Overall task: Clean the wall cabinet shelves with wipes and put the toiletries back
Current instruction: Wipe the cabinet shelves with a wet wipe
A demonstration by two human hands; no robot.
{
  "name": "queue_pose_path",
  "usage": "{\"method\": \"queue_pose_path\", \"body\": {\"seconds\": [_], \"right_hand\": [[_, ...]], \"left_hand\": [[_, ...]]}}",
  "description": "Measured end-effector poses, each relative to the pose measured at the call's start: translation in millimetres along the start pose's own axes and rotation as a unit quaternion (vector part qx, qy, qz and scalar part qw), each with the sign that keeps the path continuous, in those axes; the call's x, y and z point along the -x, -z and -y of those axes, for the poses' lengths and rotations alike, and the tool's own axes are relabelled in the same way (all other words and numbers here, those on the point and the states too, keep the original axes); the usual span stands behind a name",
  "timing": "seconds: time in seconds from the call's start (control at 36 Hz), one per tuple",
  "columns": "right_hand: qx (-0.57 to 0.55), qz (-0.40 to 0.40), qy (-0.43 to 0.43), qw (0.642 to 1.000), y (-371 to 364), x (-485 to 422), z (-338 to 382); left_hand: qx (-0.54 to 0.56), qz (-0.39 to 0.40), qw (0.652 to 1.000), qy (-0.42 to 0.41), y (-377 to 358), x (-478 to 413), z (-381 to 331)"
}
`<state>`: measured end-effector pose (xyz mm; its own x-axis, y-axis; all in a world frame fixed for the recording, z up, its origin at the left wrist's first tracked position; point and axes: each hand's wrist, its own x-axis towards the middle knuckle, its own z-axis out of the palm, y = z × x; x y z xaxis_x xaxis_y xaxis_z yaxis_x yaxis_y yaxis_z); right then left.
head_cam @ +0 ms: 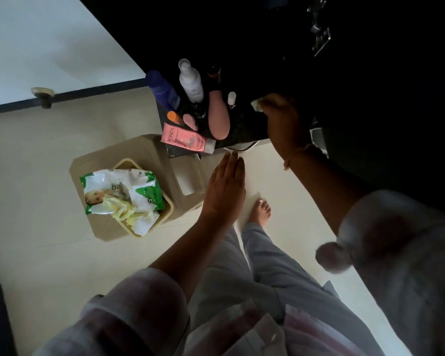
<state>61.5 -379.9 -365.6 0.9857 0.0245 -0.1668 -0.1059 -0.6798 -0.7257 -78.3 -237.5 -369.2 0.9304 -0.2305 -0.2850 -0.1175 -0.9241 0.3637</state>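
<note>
White wipe (255, 105) bunched under the right hand (284, 119), pressed onto a dark stone bench (244, 136); fingers curled down over it, only a pale corner showing at the hand's nine o'clock. Thin thread band around the right wrist. At nine o'clock of that hand, toiletries crowded on the bench's near-left corner: a tall white bottle (190, 82) upright, a purple-blue bottle (163, 91) tilted just beside it at its nine o'clock, a rounded pink bottle (219, 116) at the white one's five o'clock, a small white dropper bottle (231, 98) close by the pink one's one o'clock. Pink Pond's tube (188, 140) lying flat along the bench edge, white cap toward three o'clock. Small orange cap (172, 116) just above the tube. Left hand (224, 188) flat and open at six o'clock of the tube, fingers together and straight, holding nothing, tips near a metal handle under the bench edge; contact with it impossible to tell. Well off at nine o'clock of the left hand, a green-and-white wipes pack (121, 192), torn open, sitting in a beige basket (165, 214) on a beige stool (144, 150), crumpled yellowish wipes (129, 210) spilling from it. Pale tiled floor (49, 196) all around. Cabinet interior too dark to make out.
</note>
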Motion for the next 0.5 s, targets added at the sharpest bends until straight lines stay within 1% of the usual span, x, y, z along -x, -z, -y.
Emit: {"method": "queue_pose_path", "body": {"seconds": [0.06,0.11,0.17,0.19,0.25,0.28,0.31,0.33,0.39,0.44,0.5], "right_hand": [[0.022,-0.011,-0.01,1.0,-5.3,-14.5,6.2],[0.046,0.013,-0.008,0.999,-14.4,-13.8,4.9],[0.107,0.047,0.057,0.991,-18.9,3.2,-0.7],[0.121,0.066,0.089,0.986,-17.8,15.4,-3.3],[0.13,0.097,0.125,0.979,-13.8,40.8,-12.2],[0.165,0.111,0.156,0.968,-11.4,52.3,-17.8],[0.186,0.12,0.171,0.96,-8.1,62.7,-24.0],[0.189,0.139,0.164,0.958,-3.7,72.6,-27.9],[0.186,0.13,0.148,0.963,4.3,87.5,-34.0],[0.165,0.08,0.105,0.977,12.1,93.2,-36.2],[0.128,0.028,0.08,0.988,20.7,83.7,-32.8]], "left_hand": [[-0.008,-0.007,1.0,-0.007,3.6,-0.6,-0.5],[-0.019,-0.006,1.0,-0.004,6.9,-0.5,-1.8],[-0.035,0.001,0.999,0.003,9.4,0.8,-3.8],[-0.041,0.01,0.999,0.008,10.4,1.4,-4.9],[-0.048,0.024,0.998,0.02,12.4,2.5,-6.8],[-0.048,0.028,0.998,0.027,13.5,3.5,-8.2],[-0.045,0.032,0.998,0.034,14.5,4.6,-9.5],[-0.041,0.035,0.998,0.041,15.0,5.6,-10.9],[-0.04,0.038,0.997,0.052,15.3,7.4,-12.6],[-0.047,0.039,0.997,0.055,15.1,8.1,-13.3],[-0.054,0.039,0.996,0.056,14.7,8.1,-13.2]]}}
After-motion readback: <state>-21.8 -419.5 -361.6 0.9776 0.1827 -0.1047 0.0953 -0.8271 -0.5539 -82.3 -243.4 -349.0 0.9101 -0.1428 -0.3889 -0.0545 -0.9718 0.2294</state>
